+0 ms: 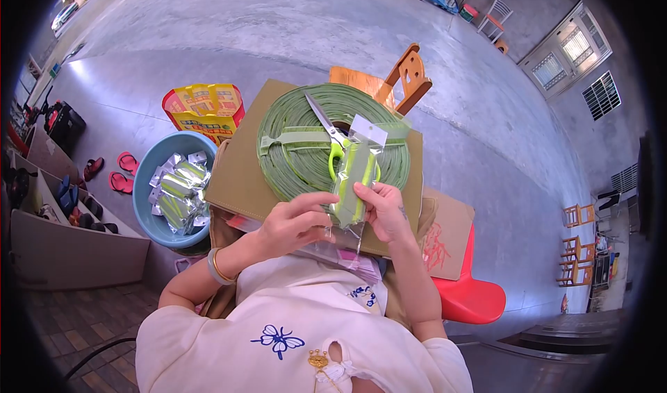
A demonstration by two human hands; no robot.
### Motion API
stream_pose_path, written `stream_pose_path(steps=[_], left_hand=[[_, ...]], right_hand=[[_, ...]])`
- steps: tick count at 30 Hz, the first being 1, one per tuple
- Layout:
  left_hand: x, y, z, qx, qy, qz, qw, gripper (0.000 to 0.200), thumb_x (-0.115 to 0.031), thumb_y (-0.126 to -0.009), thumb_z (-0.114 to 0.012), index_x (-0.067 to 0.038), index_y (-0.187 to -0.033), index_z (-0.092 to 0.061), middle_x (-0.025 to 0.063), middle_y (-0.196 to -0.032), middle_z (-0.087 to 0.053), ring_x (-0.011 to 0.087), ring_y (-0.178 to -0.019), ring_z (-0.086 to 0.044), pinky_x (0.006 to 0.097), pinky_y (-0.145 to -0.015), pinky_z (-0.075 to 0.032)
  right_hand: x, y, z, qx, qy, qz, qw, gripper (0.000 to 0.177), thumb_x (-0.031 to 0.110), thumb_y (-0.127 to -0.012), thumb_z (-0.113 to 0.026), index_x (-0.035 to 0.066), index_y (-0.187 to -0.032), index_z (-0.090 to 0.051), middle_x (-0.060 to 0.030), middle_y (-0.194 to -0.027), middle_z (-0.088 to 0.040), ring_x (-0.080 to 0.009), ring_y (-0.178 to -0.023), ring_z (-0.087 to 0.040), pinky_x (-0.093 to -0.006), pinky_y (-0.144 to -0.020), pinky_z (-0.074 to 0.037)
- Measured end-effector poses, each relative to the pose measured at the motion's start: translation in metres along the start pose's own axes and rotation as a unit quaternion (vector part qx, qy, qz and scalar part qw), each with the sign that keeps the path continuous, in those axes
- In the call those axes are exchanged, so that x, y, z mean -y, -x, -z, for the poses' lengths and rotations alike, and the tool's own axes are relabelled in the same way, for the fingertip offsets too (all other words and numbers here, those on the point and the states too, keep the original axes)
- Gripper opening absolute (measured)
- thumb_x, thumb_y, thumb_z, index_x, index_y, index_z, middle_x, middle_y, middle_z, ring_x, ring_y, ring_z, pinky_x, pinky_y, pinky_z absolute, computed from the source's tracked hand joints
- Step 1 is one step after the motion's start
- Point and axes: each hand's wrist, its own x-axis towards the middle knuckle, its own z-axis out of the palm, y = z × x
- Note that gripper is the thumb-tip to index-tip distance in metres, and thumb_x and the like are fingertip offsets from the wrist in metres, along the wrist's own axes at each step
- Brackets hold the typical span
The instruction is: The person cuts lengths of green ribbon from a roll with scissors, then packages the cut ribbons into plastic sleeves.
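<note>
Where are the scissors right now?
In the head view, the scissors lie mid-frame on the green tape coil, just above the clear packet.

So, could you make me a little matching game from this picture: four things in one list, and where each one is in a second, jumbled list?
Things
1. scissors
2. clear packet
3. blue basin
4. red chair

Places
A. on the floor, left of the cardboard sheet
B. lying on the green coil
C. low at the right, beside the person's right arm
D. held between the left hand and the right hand

Pairs: 1-B, 2-D, 3-A, 4-C
</note>
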Motion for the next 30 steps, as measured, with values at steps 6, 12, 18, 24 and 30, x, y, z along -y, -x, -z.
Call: stream_pose_path(steps=[6,12,18,24,30], left_hand=[[0.014,0.007,-0.001,0.005,-0.071,-0.021,0.997,0.027,0.005,-0.069,-0.065,0.0,-0.096,-0.065,0.0135,-0.1,-0.064,0.0206,-0.073,-0.066,0.0253,-0.064,-0.055],[0.018,0.008,-0.004,-0.063,-0.091,0.032,0.993,0.021,0.008,-0.071,-0.064,0.003,-0.092,-0.065,0.0159,-0.099,-0.064,0.0222,-0.075,-0.066,0.0266,-0.067,-0.055],[0.014,0.02,-0.002,-0.042,-0.04,0.112,0.992,0.009,0.007,-0.076,-0.061,0.005,-0.085,-0.059,0.0219,-0.1,-0.062,0.0225,-0.076,-0.066,0.0268,-0.069,-0.054],[0.019,0.021,-0.002,-0.053,-0.04,0.098,0.993,0.012,0.005,-0.071,-0.065,0.0,-0.08,-0.059,0.0156,-0.098,-0.065,0.0186,-0.067,-0.066,0.0252,-0.058,-0.053],[0.003,0.021,-0.003,-0.092,0.129,0.309,0.938,0.007,0.003,-0.075,-0.065,0.004,-0.077,-0.058,0.0156,-0.116,-0.053,0.0136,-0.079,-0.063,0.0244,-0.068,-0.053]], right_hand=[[-0.007,-0.006,0.005,0.012,0.09,0.015,0.996,0.023,0.018,-0.088,-0.056,-0.004,-0.097,-0.057,-0.0077,-0.074,-0.062,-0.0106,-0.057,-0.06,-0.0197,-0.046,-0.048],[-0.021,0.013,-0.013,-0.061,0.429,0.43,0.792,0.03,-0.007,-0.074,-0.062,0.002,-0.103,-0.059,-0.0127,-0.106,-0.055,-0.0155,-0.072,-0.06,-0.0247,-0.058,-0.05],[-0.042,0.015,-0.012,-0.019,0.423,0.532,0.733,0.024,-0.005,-0.067,-0.071,-0.002,-0.089,-0.061,-0.0144,-0.093,-0.062,-0.0218,-0.081,-0.062,-0.0281,-0.068,-0.052],[-0.046,0.013,-0.008,0.002,0.375,0.518,0.769,0.016,-0.003,-0.071,-0.068,-0.001,-0.085,-0.061,-0.0131,-0.098,-0.059,-0.0158,-0.074,-0.061,-0.0246,-0.06,-0.052],[-0.051,0.02,-0.016,-0.061,0.147,0.273,0.949,0.01,0.003,-0.079,-0.064,-0.005,-0.082,-0.058,-0.0115,-0.1,-0.054,-0.0135,-0.076,-0.06,-0.0246,-0.065,-0.054]])
